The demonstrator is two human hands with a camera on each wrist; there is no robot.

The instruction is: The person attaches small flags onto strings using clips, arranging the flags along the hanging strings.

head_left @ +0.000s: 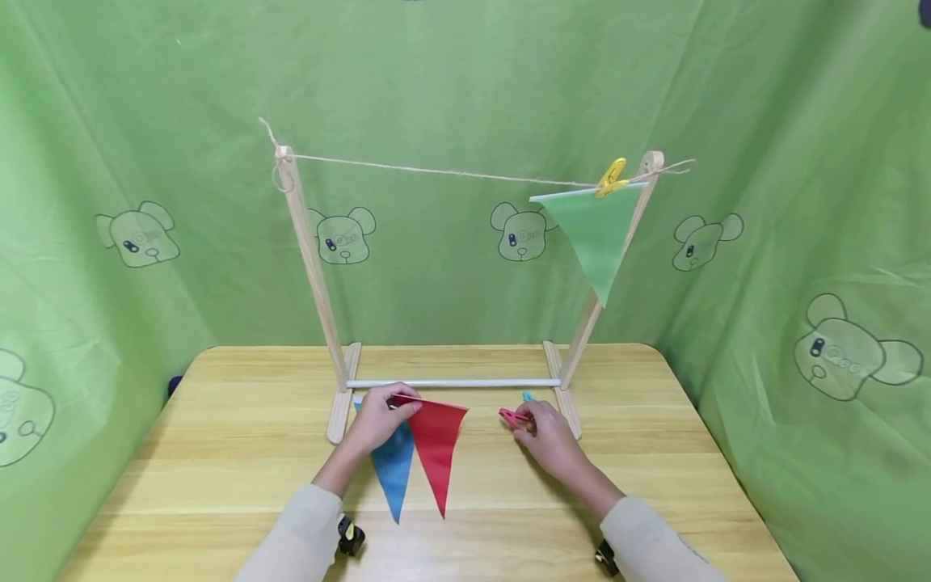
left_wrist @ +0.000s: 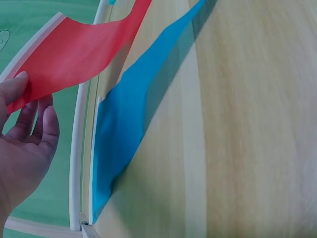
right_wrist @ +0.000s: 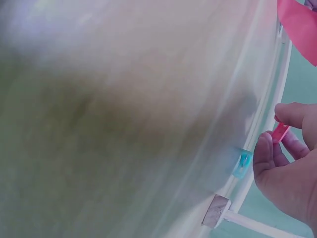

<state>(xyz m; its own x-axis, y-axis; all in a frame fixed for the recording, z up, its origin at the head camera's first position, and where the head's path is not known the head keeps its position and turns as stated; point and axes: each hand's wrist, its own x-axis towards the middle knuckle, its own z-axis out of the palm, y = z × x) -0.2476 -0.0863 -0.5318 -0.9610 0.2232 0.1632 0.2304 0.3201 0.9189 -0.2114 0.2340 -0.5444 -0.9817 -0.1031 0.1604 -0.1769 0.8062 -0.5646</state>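
My left hand [head_left: 380,416] pinches a red triangular pennant [head_left: 437,440] near one end of its white top edge. In the left wrist view the thumb [left_wrist: 14,88] lies over that edge. Below and behind it, a blue pennant [head_left: 393,461] lies on the table. Between the fingertips of my right hand [head_left: 553,440] is a small red clothespin [head_left: 513,418]. A light blue clothespin [right_wrist: 242,163] lies on the table beside that hand. A green pennant [head_left: 592,230] hangs at the string's right end, held by a yellow clothespin [head_left: 612,178].
A string [head_left: 436,170] runs between two upright wooden posts [head_left: 313,263], tied at each top. A white rod [head_left: 451,383] joins their feet low on the wooden table [head_left: 240,453]. Green cloth [head_left: 436,73] with bear drawings surrounds the table.
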